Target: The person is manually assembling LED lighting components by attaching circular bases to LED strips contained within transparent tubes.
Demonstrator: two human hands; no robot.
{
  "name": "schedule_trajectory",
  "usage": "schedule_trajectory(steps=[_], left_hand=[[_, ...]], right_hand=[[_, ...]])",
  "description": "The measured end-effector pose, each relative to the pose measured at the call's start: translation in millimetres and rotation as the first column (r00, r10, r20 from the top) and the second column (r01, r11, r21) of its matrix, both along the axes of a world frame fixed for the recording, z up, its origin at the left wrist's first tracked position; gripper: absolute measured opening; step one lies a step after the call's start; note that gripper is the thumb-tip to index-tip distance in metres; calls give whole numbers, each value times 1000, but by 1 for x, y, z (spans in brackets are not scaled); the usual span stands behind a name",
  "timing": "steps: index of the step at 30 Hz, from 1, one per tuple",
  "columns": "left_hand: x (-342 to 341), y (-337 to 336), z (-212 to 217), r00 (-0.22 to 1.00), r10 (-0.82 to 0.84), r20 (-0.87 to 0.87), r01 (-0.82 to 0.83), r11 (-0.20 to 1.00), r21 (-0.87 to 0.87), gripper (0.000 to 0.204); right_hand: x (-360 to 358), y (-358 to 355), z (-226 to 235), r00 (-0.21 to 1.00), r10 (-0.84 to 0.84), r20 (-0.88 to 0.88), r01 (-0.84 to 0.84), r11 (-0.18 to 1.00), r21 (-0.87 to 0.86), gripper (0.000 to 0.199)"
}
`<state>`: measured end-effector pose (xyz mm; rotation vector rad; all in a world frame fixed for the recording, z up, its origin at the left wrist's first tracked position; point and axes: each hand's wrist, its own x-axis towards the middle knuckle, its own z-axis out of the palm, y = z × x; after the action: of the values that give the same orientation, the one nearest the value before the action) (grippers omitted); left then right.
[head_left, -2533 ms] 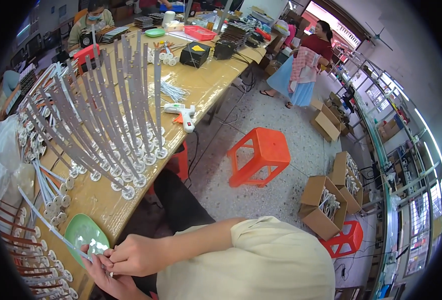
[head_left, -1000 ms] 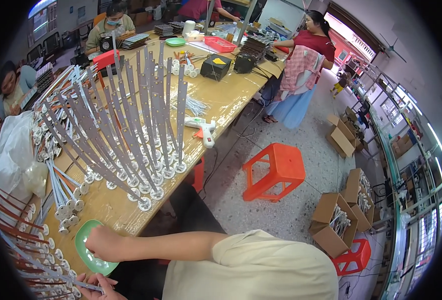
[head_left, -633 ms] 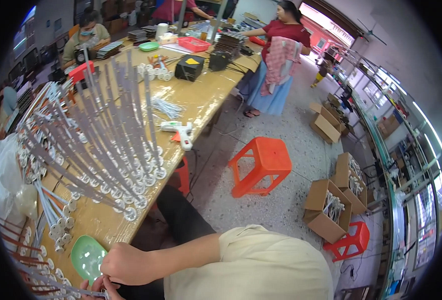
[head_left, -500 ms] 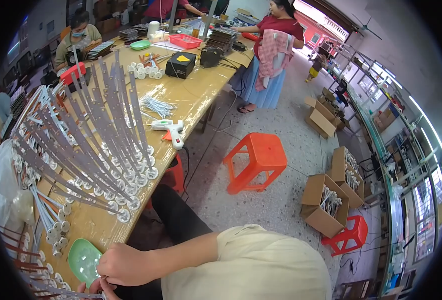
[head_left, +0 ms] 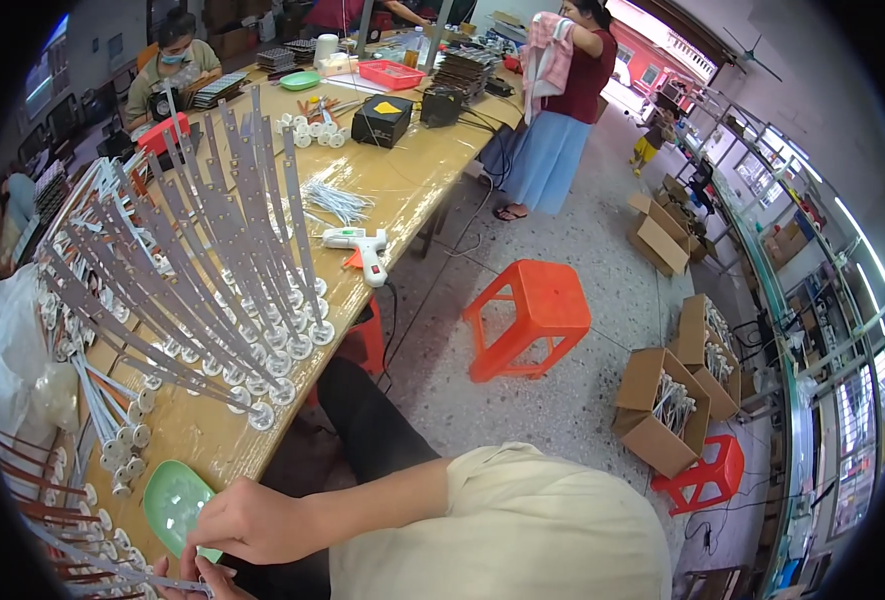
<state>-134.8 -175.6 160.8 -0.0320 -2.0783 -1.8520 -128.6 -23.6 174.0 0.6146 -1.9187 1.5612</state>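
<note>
Many grey strips [head_left: 212,260] crowd the wooden bench [head_left: 402,190]; both hands' fingers [head_left: 212,520] pinch one strip [head_left: 132,578].

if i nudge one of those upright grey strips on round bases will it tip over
Probably yes: each grey strip is tall and thin on a small round base, so likely top-heavy. They already lean and stand close together, so one may knock its neighbours.

We see an assembly workshop; long wooden workbench [head_left: 402,190] upper left with metal strips [head_left: 212,260], glue gun [head_left: 357,243]; cardboard boxes [head_left: 662,410] of parts right; orange stools [head_left: 527,315] centre.
</note>
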Motion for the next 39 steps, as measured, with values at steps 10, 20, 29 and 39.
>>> schedule_trajectory(steps=[10, 20, 29, 39], left_hand=[[4, -8, -4, 993, -114, 7, 108, 958, 264, 69], [6, -9, -4, 989, -144, 12, 138, 964, 227, 82], [5, -6, -3, 970, -234, 69, 231, 972, 49, 70], [4, 0, 3, 984, -164, 67, 162, 986, 46, 48]], right_hand=[[-3, -24, -6, 875, 315, 369, -69, 834, -547, 11], [3, -2, -11, 945, 173, 277, -91, 955, -283, 12], [7, 14, -17, 977, 97, 188, -76, 990, -115, 8], [8, 15, -19, 990, 113, 85, -111, 993, -28, 10]])
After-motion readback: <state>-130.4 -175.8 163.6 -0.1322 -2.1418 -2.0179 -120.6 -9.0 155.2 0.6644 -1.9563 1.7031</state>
